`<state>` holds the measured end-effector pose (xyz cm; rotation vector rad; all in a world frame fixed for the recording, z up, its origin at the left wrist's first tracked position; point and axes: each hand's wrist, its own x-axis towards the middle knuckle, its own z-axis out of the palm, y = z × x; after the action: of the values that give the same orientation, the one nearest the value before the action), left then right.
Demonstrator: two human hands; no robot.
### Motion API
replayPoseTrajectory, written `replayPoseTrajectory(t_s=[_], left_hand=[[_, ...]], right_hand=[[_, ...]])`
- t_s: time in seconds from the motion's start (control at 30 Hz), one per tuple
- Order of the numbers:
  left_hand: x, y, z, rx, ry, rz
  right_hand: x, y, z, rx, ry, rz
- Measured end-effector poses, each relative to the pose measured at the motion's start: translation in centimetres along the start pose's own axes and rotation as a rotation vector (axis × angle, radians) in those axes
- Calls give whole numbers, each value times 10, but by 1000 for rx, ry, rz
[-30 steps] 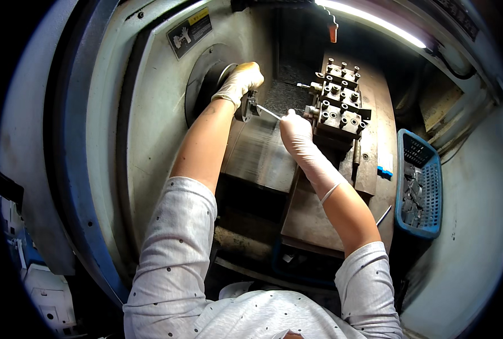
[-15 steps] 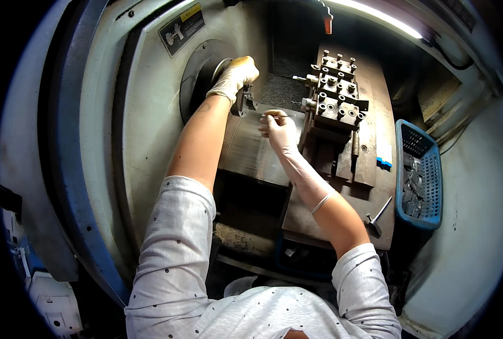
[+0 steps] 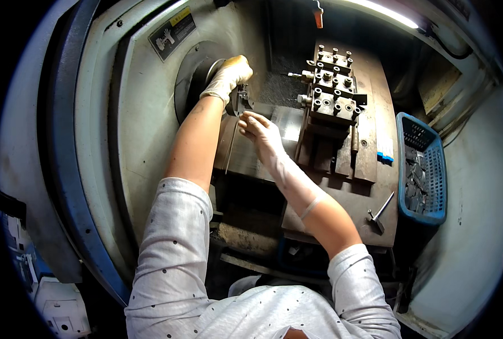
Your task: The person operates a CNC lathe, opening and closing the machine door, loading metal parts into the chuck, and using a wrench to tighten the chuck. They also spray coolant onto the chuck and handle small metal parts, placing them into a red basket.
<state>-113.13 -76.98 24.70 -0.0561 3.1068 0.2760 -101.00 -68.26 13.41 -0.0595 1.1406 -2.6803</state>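
My left hand (image 3: 232,75), in a cream glove, curls over the top of the dark round chuck (image 3: 198,83) on the machine's left wall, its grip hidden. Just below it is a metal jaw piece (image 3: 240,99). My right hand (image 3: 258,131), gloved in pale latex, has its fingertips drawn together beside that jaw; what they hold is too small to make out. Under this hand lies a flat metal surface (image 3: 246,164).
A tool block (image 3: 333,104) with several bolts sits on the slide to the right. A blue basket (image 3: 439,169) of dark metal pieces stands beyond. A T-shaped metal tool (image 3: 382,210) rests on the front plate. A blue-and-white object (image 3: 385,156) lies behind it.
My right hand has moved left toward the chuck; the pale rod it held earlier is no longer clearly visible in it. My left hand stays on the chuck.
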Motion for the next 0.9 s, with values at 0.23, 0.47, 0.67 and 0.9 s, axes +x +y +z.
replayPoseTrajectory(t_s=[0.23,0.47,0.67,0.9], left_hand=[[11,10,12,-34,40,177],[-22,1,23,-241,830,389],[-156,-24,89,-715,1403,390],[-290,-78,326,-653,647,-506]], right_hand=[[7,31,7,-338,399,76],[-125,-91,9,-174,53,-102],[-284,-149,-82,-541,217,-557],[-378,-164,-152,-584,824,-493]])
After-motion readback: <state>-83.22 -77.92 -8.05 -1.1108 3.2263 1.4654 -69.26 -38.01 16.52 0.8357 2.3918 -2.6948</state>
